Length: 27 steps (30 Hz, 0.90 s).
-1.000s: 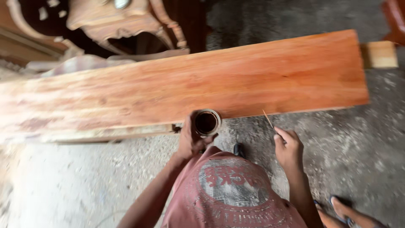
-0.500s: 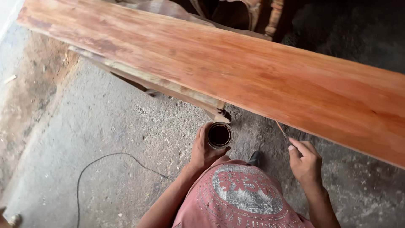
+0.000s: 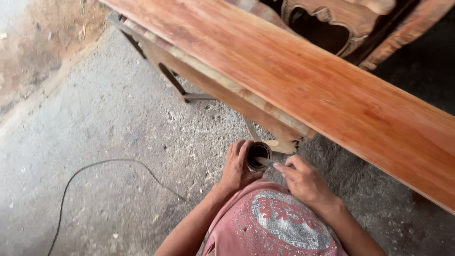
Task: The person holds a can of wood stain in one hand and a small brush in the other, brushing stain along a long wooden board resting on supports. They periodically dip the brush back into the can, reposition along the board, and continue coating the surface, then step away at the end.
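My left hand (image 3: 235, 167) is wrapped around a small dark round can (image 3: 258, 155), held in front of my chest with its open mouth up. My right hand (image 3: 303, 179) pinches a thin brush or stick (image 3: 266, 162) whose tip reaches into the can's mouth. Just beyond both hands lies a long reddish wooden plank (image 3: 303, 80), running from upper left to lower right on a low support frame (image 3: 189, 90).
A thin black cable (image 3: 95, 167) snakes over the grey concrete floor at the left. Carved wooden furniture (image 3: 332, 23) stands behind the plank at the upper right. Sawdust and a paler dusty strip (image 3: 33, 52) cover the floor's upper left.
My right hand has come in from the right and put the stick's tip into the can. The view has swung left, so the plank now slants across the frame.
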Available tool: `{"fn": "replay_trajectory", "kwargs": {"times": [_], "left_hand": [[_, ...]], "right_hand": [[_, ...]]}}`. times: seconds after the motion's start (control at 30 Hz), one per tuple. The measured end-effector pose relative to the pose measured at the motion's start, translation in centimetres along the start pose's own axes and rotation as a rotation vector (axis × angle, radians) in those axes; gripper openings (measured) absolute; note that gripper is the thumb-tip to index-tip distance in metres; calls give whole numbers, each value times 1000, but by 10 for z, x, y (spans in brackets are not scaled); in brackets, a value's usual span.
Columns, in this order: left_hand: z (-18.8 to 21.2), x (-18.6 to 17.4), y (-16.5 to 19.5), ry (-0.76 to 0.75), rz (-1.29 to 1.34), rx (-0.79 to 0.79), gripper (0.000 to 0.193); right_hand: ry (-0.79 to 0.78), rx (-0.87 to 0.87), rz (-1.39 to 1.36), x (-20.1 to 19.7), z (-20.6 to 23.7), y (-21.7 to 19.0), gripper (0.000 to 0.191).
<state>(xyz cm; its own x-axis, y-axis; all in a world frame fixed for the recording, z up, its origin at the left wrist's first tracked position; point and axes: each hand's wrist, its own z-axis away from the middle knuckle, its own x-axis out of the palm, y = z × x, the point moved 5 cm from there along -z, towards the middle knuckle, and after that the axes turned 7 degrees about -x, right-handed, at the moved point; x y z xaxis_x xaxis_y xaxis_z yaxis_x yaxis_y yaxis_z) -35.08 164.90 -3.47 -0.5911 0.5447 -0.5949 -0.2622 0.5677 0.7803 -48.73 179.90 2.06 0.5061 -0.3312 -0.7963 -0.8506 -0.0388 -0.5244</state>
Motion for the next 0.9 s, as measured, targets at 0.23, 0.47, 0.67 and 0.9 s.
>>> {"fn": "replay_trajectory", "kwargs": {"times": [0.23,0.47,0.67,0.9], "left_hand": [[12,-87,-80,194,50,-283,94],[14,-128,-115,322,154,-434,101],[-24,-132,-128,253,139,-584,90],[-134,-138,-142,333,190,-348,92]], "right_hand": [[-86,395,29,11,-7,24,25],[41,418,-19,38,-44,45,25],[89,247,9,48,-113,73,27],[154,385,-15,40,-199,162,29]]}}
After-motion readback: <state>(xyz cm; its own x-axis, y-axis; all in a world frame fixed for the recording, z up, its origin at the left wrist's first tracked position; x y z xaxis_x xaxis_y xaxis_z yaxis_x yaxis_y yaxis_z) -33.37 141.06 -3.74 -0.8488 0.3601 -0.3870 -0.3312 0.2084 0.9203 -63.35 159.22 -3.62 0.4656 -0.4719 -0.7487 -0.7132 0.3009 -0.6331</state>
